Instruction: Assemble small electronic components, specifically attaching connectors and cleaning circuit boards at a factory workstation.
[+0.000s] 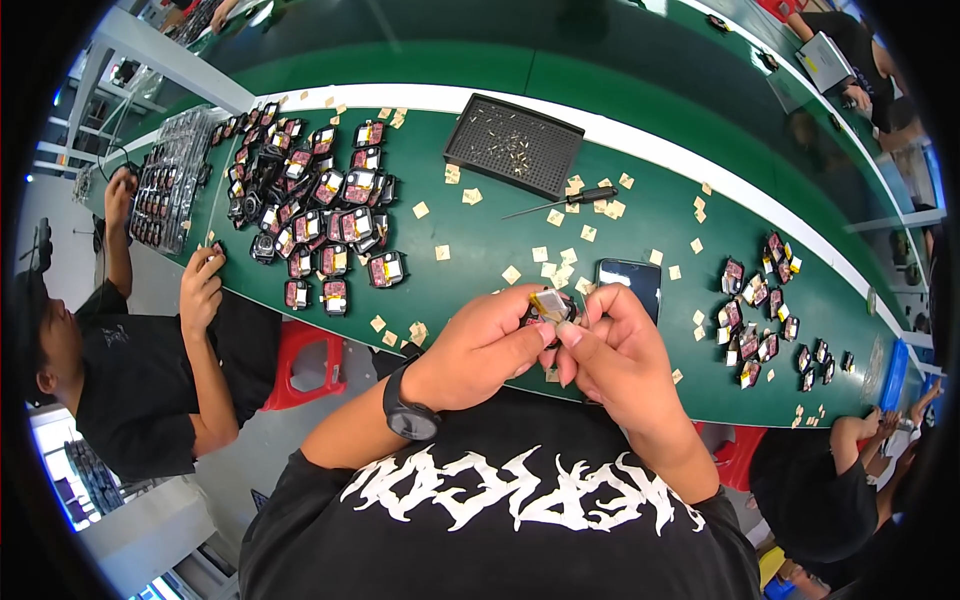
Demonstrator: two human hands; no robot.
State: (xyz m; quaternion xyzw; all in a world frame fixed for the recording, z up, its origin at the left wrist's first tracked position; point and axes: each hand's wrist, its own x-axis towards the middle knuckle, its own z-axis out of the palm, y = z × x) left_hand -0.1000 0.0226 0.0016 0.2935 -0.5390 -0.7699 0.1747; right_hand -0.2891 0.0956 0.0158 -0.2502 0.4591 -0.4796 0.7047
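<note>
Over the near edge of the green table, my left hand (488, 338) grips a small black electronic module (549, 303) from its left side. A silver battery-like block with a bit of yellow tape shows on top of it. My right hand (630, 352) meets it from the right, thumb and fingers pinched together at the module's edge. Whatever is between those fingertips is too small and covered to name. Just behind my right hand lies a dark smartphone (632, 277), partly hidden by the fingers.
Many similar modules (340, 228) crowd the table at left, and more (752, 310) sit at right. Beyond my hands are a black tray (515, 145) with tiny parts, a screwdriver (565, 201) and scattered beige paper squares (540, 254). Co-workers sit on both sides.
</note>
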